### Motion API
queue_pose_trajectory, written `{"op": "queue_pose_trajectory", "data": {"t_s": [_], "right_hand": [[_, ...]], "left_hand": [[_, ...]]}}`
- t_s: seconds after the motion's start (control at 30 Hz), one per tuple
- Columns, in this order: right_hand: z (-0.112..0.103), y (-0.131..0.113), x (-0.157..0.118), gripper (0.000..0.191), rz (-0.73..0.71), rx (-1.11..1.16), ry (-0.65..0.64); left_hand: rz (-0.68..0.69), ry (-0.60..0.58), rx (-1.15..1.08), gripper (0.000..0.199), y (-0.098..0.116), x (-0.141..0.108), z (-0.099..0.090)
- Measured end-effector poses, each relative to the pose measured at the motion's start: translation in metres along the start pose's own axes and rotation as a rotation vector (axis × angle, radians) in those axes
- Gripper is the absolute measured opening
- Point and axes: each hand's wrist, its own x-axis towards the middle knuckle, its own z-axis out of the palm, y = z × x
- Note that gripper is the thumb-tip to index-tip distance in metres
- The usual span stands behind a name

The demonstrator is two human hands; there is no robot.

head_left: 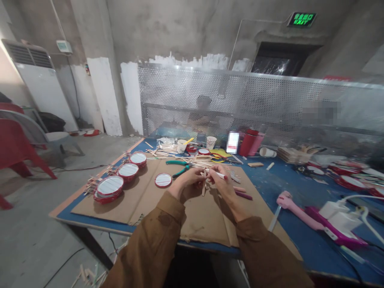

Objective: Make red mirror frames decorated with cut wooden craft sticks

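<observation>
My left hand (pixel 189 179) is closed on a flat wooden stick (pixel 204 189) over the cardboard. The stick points down toward me, and its upper end is partly hidden by my fingers. My right hand (pixel 222 185) grips a white pen-like marker with a dark red end (pixel 221 175), its other end close to the stick. Left of my hands lie a small round red-rimmed disc with a white face (pixel 163 180) and green-handled pliers (pixel 181 168). Dark red and pale rods (pixel 243 195) lie beside my right hand.
Several red drum-like pieces (pixel 109 187) with sticks stand along the left. Wooden strips (pixel 168 153), paper cups (pixel 211 142), a lit phone (pixel 232 142) and a red bottle (pixel 249 143) line the back. A purple power strip (pixel 336 230) with chargers lies right, near a pink-handled tool (pixel 300 210).
</observation>
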Motion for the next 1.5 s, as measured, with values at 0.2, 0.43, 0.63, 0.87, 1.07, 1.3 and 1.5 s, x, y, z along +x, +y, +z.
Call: {"op": "queue_pose_trajectory", "data": {"t_s": [0.2, 0.43, 0.63, 0.87, 1.07, 1.3, 1.5], "right_hand": [[-0.001, -0.001, -0.001, 0.009, 0.006, -0.005, 0.034], [0.0, -0.003, -0.001, 0.012, -0.001, -0.014, 0.003], [0.0, 0.0, -0.001, 0.011, -0.012, -0.028, -0.003], [-0.001, -0.001, -0.001, 0.011, 0.018, -0.004, 0.009], [-0.001, -0.002, -0.001, 0.01, 0.022, 0.017, 0.051], [-0.002, -0.004, -0.001, 0.013, 0.033, -0.006, 0.065], [-0.014, -0.004, 0.004, 0.025, 0.094, -0.074, 0.261]], "left_hand": [[0.022, 0.002, -0.024, 0.029, -0.001, 0.0, 0.0], [0.014, 0.019, -0.075, 0.03, 0.005, -0.003, 0.004], [-0.001, -0.008, -0.063, 0.032, 0.006, -0.003, 0.003], [-0.002, 0.03, -0.125, 0.023, 0.007, -0.005, 0.006], [-0.003, 0.022, -0.127, 0.022, 0.005, -0.004, 0.006], [-0.002, 0.023, -0.064, 0.022, 0.004, -0.003, 0.003], [-0.018, 0.029, -0.001, 0.011, 0.005, -0.004, 0.005]]}}
